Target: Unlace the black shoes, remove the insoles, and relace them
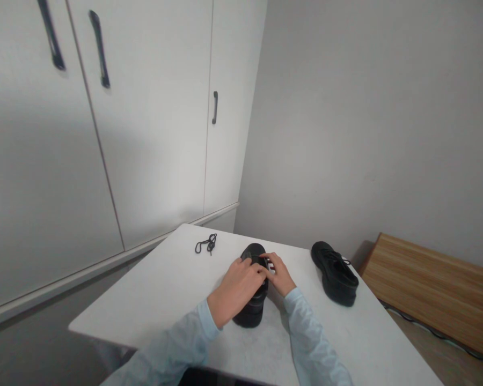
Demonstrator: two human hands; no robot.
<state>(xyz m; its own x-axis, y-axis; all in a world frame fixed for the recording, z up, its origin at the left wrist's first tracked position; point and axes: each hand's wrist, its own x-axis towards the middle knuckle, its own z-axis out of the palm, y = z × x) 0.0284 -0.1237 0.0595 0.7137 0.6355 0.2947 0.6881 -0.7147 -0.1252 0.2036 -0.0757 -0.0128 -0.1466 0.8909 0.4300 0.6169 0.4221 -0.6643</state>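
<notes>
A black shoe (250, 314) stands on the white table with its toe pointing away from me. Over its upper part lies my left hand (237, 287), fingers bent and close together at the lacing area. From the right side, my right hand (279, 274) reaches to the same spot with curved fingers, its fingertips near those of my left hand. Whatever the fingertips pinch is too small and covered to make out. A loose black shoelace (206, 244) lies in a tangle left of the shoe's toe. The second black shoe (336, 276), laced, rests at the right.
The white table (153, 289) has its far edge near a grey wall. White cabinets (153, 134) with dark handles rise at the left. A wooden board or tabletop (434, 289) is beyond the right edge. A dark object (217, 378) shows at the bottom edge.
</notes>
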